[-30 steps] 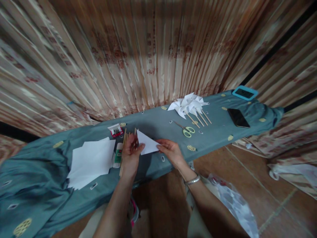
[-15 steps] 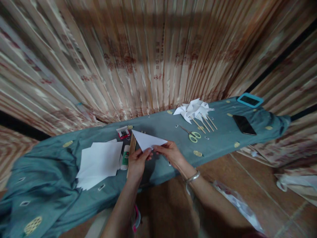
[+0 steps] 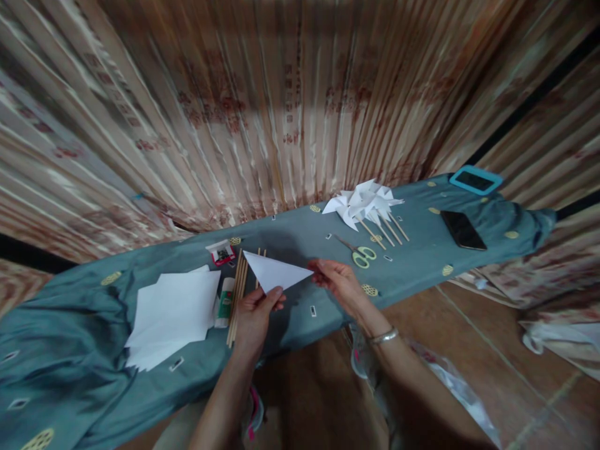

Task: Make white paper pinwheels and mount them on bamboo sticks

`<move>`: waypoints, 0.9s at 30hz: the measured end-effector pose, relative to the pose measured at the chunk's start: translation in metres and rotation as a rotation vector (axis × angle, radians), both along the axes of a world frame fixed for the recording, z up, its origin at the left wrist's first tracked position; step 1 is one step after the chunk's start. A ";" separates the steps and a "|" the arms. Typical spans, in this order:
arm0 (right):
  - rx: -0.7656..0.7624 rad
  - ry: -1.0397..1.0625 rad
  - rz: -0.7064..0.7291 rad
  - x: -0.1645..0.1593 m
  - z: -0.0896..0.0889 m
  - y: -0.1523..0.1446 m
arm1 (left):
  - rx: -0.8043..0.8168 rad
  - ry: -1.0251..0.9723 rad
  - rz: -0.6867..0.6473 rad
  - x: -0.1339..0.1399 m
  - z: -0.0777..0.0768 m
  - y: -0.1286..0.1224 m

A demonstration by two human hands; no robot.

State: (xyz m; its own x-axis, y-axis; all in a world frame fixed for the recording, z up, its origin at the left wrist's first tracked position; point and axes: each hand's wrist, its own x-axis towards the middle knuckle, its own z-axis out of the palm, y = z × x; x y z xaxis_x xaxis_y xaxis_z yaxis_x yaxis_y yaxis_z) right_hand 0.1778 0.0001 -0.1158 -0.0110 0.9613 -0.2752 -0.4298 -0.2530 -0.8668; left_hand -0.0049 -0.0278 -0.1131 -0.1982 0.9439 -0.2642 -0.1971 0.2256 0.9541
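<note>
A white sheet of paper folded into a triangle (image 3: 275, 271) is held above the table. My left hand (image 3: 257, 307) pinches its lower edge, thumb on top. At the paper's right corner, my right hand (image 3: 335, 278) has its thumb and fingertips closed on the tip. Beneath and to the left lie several wooden sticks (image 3: 238, 294), partly behind my left hand. Beside them are a green and white glue stick (image 3: 225, 303) and a small open red and white box (image 3: 221, 252) with dark small items inside.
A stack of white paper (image 3: 175, 312) lies on the left of the cloth-covered table (image 3: 300, 325). Right of my hands are green-handled scissors (image 3: 362, 255) and several paper pinwheels (image 3: 363, 203) on sticks. Farther right lie a black phone (image 3: 463, 230) and a blue-framed device (image 3: 475, 180).
My right hand has slid from the paper's lower edge out to its right corner. My left hand keeps its pinch. The view has shifted slightly.
</note>
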 end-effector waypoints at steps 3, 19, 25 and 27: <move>0.002 0.049 0.063 -0.009 -0.002 -0.009 | -0.009 -0.010 -0.030 0.010 -0.001 -0.002; 0.099 0.078 0.148 0.017 0.012 -0.010 | -0.079 -0.437 -0.156 0.015 0.001 -0.003; 0.143 0.050 0.160 0.014 0.013 -0.012 | -0.067 -0.384 -0.105 0.018 -0.002 -0.005; 0.141 0.050 0.164 0.013 0.014 -0.012 | -0.070 -0.342 -0.093 0.018 -0.004 -0.005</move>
